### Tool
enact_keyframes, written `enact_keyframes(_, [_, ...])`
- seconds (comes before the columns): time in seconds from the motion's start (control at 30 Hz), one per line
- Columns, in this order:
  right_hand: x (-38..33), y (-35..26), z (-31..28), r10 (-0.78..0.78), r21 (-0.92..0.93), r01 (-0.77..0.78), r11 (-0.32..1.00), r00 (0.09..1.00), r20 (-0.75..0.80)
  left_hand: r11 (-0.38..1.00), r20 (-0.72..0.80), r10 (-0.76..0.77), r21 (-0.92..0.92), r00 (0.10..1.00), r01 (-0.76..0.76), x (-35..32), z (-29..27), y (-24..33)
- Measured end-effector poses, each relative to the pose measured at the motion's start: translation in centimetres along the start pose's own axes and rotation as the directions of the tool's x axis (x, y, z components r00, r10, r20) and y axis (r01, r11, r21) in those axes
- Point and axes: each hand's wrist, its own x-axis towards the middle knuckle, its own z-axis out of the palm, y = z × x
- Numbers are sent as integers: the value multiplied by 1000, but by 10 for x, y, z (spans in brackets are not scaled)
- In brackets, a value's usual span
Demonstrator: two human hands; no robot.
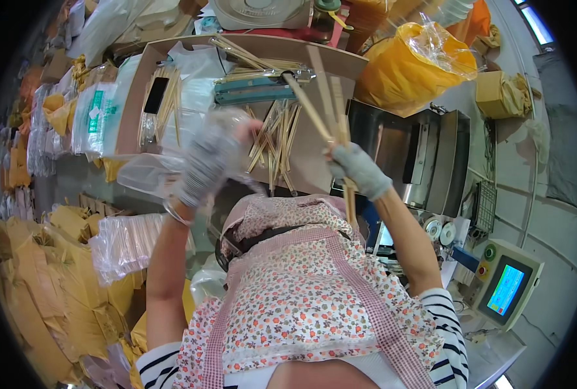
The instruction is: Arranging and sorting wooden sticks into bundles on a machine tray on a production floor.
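Floral apron fabric is seen at six o'clock. Wooden sticks are gripped in the gloved right hand at two o'clock. At ten o'clock, the left hand is blurred; its grip cannot be told. Clear plastic is noted beside it. Loose sticks are scattered at twelve.

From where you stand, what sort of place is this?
Probably a small packing workshop: thin sticks lie loose in a brown tray, a machine's control panel glows at right, and plastic-wrapped packs lie at left.
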Motion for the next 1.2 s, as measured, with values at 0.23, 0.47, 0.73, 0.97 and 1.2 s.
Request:
enact_keyframes(0.23, [22, -50, 45, 21, 241, -105, 965, 944, 328, 784, 493, 380, 278, 783, -555, -35, 65, 19])
enact_keyframes(0.47, [27, -28, 60, 4, -229, 78, 970, 941, 337, 874, 592, 14, 384, 806, -297, -46, 75, 35])
enact_keyframes(0.73, [14, -56, 51, -94, -6, 98, 995, 969, 227, 984, 453, 138, 38, 881, -174, -54, 70, 19])
enact_keyframes(0.97, [6, -60, 73, -412, -49, 409, 911, 905, -104, 983, 151, -184, 29, 971, 181, -46, 81, 6])
enact_keyframes(1.2, [17, -106, 56, -508, 9, 520, 854, 838, -199, 941, 11, -191, -283, 981, 187, -65, 82, -1])
